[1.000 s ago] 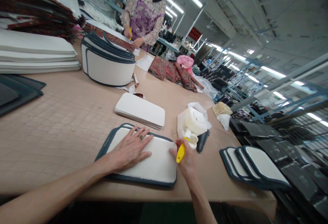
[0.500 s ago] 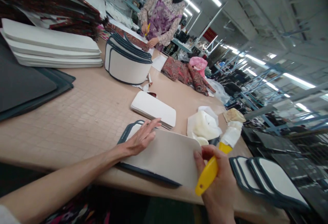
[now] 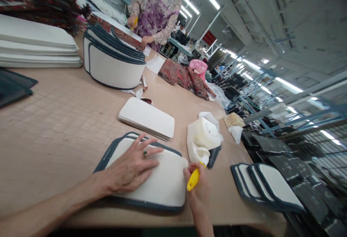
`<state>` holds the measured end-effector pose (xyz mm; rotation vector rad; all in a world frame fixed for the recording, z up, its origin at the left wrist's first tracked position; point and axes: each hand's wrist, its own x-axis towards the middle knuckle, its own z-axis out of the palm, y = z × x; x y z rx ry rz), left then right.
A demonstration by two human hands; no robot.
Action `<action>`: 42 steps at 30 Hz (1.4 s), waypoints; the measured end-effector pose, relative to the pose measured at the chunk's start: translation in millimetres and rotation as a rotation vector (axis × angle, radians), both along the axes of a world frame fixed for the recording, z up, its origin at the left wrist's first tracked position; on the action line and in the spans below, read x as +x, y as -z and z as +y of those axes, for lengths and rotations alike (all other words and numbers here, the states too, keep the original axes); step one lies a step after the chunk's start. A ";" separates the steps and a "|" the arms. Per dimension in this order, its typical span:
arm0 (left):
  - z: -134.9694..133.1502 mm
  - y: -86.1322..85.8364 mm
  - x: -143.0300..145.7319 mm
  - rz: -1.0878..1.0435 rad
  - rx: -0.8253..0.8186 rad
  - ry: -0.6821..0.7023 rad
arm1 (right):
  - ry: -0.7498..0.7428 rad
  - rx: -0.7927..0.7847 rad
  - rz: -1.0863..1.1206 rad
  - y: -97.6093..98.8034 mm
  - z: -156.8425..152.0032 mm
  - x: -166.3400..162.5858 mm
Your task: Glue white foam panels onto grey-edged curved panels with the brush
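My left hand [image 3: 135, 164] lies flat with spread fingers on a white rounded board [image 3: 168, 182]. The board sits on dark blue-grey sheet material [image 3: 108, 153], whose edge shows around it. My right hand [image 3: 200, 188] is closed around a yellow-handled brush [image 3: 193, 180], its thumb and fingertips at the board's right edge. The brush's bristle end is mostly hidden by the hand and points towards a cut-open white plastic jug [image 3: 203, 135]. Just behind the board lies a small stack of white boards [image 3: 148, 117].
Dark-edged white panels stand in a curved stack [image 3: 116, 65] at the back left; more [image 3: 276, 182] lie at the right edge. White boards [image 3: 35, 45] are piled far left. Across the table [image 3: 59, 121] a person [image 3: 157, 16] works beside patterned fabric [image 3: 184, 76].
The white board, raised at its right end before, now lies flat on the dark material. My right hand has lowered with the brush. My left hand has settled on the board; the view has shifted right.
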<state>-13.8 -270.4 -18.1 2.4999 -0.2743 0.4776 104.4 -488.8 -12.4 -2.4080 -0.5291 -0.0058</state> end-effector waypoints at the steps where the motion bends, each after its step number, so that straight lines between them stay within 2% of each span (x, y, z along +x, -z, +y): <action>1: -0.6 -0.1 0.4 -0.001 0.016 0.025 | 0.003 0.000 -0.001 1.2 -0.4 1.1; 6: -2.8 4.1 4.4 0.004 0.066 0.026 | 0.031 -0.018 -0.009 7.3 -1.8 6.1; 11: -3.7 11.5 5.8 -0.016 0.124 0.047 | 0.040 -0.045 -0.046 23.4 -0.2 7.9; 16: -6.1 15.2 6.4 0.050 0.147 -0.004 | 0.049 -0.100 -0.315 26.0 -16.4 7.0; 19: -6.0 16.9 7.3 0.070 0.163 0.005 | 0.029 0.008 -0.426 20.2 -26.9 -0.8; 23: -4.1 20.3 7.8 0.057 0.206 0.025 | -0.121 0.176 -0.359 25.4 -19.8 -13.1; 31: -4.7 7.7 3.8 0.064 0.215 0.010 | -0.255 0.261 -0.249 52.8 15.0 -14.9; 33: -7.2 3.2 2.1 0.026 0.209 0.065 | -0.284 0.265 -0.221 58.2 15.5 -14.1; 35: -11.5 -0.3 -0.5 0.007 0.209 0.190 | -0.272 0.261 -0.210 65.3 14.0 -13.7; 37: -15.9 -2.8 -4.2 0.041 0.202 0.250 | -0.246 0.256 -0.202 73.5 12.2 -13.6; 40: -14.2 -5.1 -12.5 0.116 0.191 0.161 | -0.251 0.242 -0.184 82.8 10.5 -12.6; 42: -3.7 -4.8 -19.5 0.198 0.207 0.065 | -0.246 0.226 -0.194 82.9 9.6 -11.9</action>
